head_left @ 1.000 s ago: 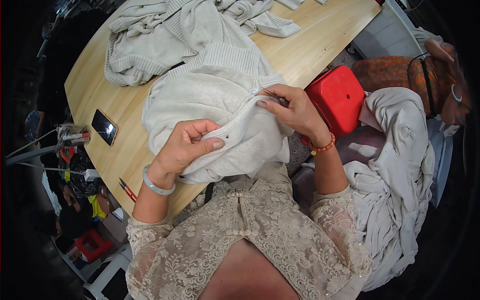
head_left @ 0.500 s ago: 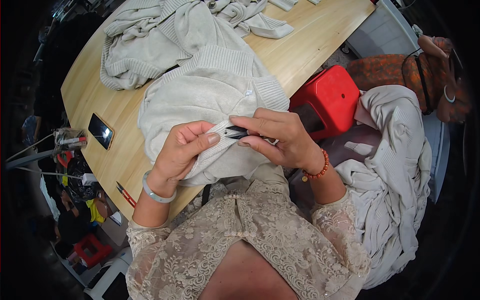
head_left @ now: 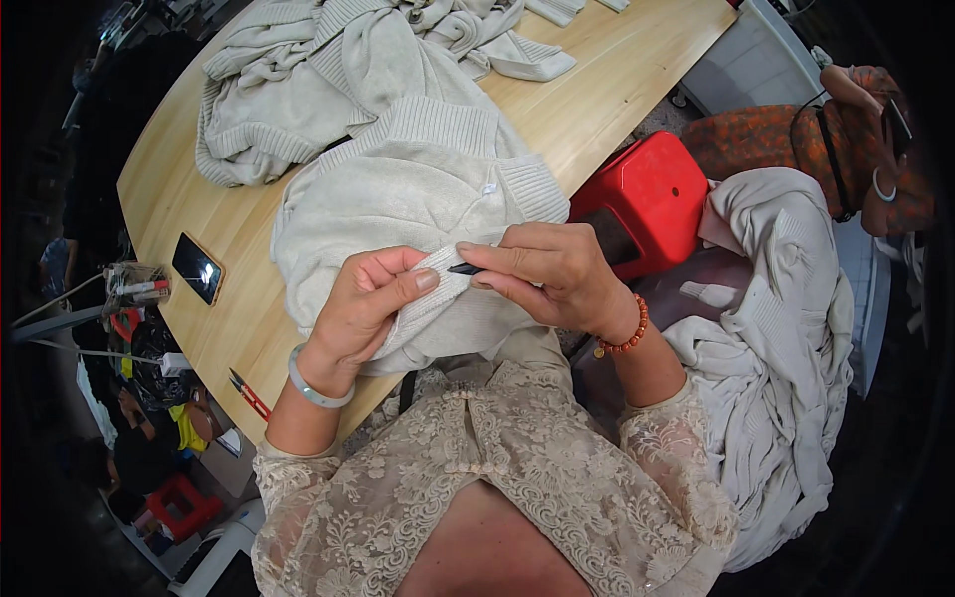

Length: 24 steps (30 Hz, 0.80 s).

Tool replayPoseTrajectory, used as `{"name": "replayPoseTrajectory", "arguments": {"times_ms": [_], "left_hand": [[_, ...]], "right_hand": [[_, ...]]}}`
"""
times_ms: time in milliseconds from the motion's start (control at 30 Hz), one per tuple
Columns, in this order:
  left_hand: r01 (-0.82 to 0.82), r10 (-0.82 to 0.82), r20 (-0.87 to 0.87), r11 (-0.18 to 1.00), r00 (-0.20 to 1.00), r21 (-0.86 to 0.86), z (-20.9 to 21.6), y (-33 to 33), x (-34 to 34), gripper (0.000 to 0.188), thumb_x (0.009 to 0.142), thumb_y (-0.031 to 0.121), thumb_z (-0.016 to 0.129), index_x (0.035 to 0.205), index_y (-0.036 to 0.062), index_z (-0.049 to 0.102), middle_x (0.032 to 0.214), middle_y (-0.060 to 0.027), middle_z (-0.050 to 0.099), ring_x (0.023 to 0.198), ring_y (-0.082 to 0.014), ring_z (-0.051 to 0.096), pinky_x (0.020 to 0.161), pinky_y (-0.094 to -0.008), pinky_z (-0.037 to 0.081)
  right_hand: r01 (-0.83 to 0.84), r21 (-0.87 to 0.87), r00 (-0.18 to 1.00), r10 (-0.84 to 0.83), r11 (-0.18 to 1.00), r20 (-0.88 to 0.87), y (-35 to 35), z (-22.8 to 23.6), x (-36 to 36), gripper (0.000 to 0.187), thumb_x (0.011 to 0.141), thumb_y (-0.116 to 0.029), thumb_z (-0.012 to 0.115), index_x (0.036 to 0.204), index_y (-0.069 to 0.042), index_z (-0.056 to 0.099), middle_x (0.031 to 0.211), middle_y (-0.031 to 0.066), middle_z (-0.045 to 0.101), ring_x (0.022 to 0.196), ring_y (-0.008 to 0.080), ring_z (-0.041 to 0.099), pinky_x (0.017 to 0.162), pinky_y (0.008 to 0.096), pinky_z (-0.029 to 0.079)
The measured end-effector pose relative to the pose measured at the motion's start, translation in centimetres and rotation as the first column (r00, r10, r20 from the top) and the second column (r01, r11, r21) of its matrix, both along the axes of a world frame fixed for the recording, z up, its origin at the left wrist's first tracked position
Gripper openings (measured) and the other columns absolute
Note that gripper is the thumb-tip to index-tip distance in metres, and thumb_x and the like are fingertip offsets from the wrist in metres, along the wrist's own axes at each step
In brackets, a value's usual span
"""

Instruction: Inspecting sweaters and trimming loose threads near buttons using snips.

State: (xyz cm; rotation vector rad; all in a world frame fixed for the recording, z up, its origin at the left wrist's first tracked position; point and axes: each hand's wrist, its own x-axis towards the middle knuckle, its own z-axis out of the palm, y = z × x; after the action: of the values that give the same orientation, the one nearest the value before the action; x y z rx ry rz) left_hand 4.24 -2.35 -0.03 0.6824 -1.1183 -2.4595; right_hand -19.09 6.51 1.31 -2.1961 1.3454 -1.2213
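A cream knitted sweater (head_left: 398, 204) lies over the table edge toward my lap, ribbed bands showing at its hem. My left hand (head_left: 376, 303) pinches a ribbed edge of it between thumb and fingers. Closed around a pair of black thread snips (head_left: 464, 269), my right hand (head_left: 557, 279) holds their pointed tips at that ribbed edge, close to my left thumb. The blades now look pressed together. Most of the snips' body is hidden by my right fingers.
On the wooden table (head_left: 637, 60) are more cream knitwear (head_left: 288, 95), a phone (head_left: 198, 268) and red-handled snips (head_left: 249, 394). To the right stand a red stool (head_left: 662, 199) and a heap of cream garments (head_left: 766, 398). A person in patterned orange clothing (head_left: 756, 149) is beyond.
The snips' blades, spread apart earlier, have come together at the ribbed edge. Both hands stay in nearly the same place, and the view has shifted slightly.
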Motion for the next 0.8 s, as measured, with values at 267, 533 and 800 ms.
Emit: {"name": "replayPoseTrajectory", "arguments": {"times_ms": [267, 533, 800], "left_hand": [[-0.003, 0.003, 0.005, 1.0, 1.0, -0.004, -0.1, -0.06, -0.22, 0.02, 0.095, 0.004, 0.062, 0.111, -0.0071, 0.065, 0.102, -0.0093, 0.071, 0.091, -0.0096, 0.066, 0.082, -0.0222, 0.052], [-0.011, 0.011, -0.003, 1.0, 1.0, -0.001, -0.24, -0.02, -0.39, 0.019, 0.095, 0.004, 0.062, 0.111, -0.0071, 0.065, 0.103, -0.0103, 0.071, 0.091, -0.0106, 0.066, 0.083, -0.0227, 0.052], [0.001, 0.001, -0.031, 0.999, 1.0, 0.049, -0.55, 0.05, -0.39, 0.021, 0.095, 0.004, 0.062, 0.112, -0.0077, 0.065, 0.104, -0.0111, 0.071, 0.093, -0.0115, 0.067, 0.085, -0.0238, 0.052]], "right_hand": [[0.005, 0.154, 0.975, -0.039, 0.988, 0.22, 0.53, -0.74, 0.01, 0.033, 0.082, -0.011, 0.076, 0.114, -0.007, 0.071, 0.067, 0.005, 0.055, 0.056, 0.0197, 0.055, 0.051, 0.032, 0.043], [0.067, 0.014, 0.998, -0.067, 0.998, -0.019, 0.46, -0.27, 0.0, 0.038, 0.078, -0.008, 0.079, 0.115, -0.007, 0.072, 0.069, 0.0055, 0.06, 0.057, 0.0186, 0.058, 0.049, 0.0298, 0.043], [0.057, -0.045, 0.998, -0.059, 0.997, -0.037, 0.38, -0.47, -0.09, 0.036, 0.077, -0.009, 0.08, 0.113, -0.008, 0.073, 0.067, 0.0044, 0.058, 0.055, 0.0181, 0.057, 0.048, 0.0299, 0.042]]}}
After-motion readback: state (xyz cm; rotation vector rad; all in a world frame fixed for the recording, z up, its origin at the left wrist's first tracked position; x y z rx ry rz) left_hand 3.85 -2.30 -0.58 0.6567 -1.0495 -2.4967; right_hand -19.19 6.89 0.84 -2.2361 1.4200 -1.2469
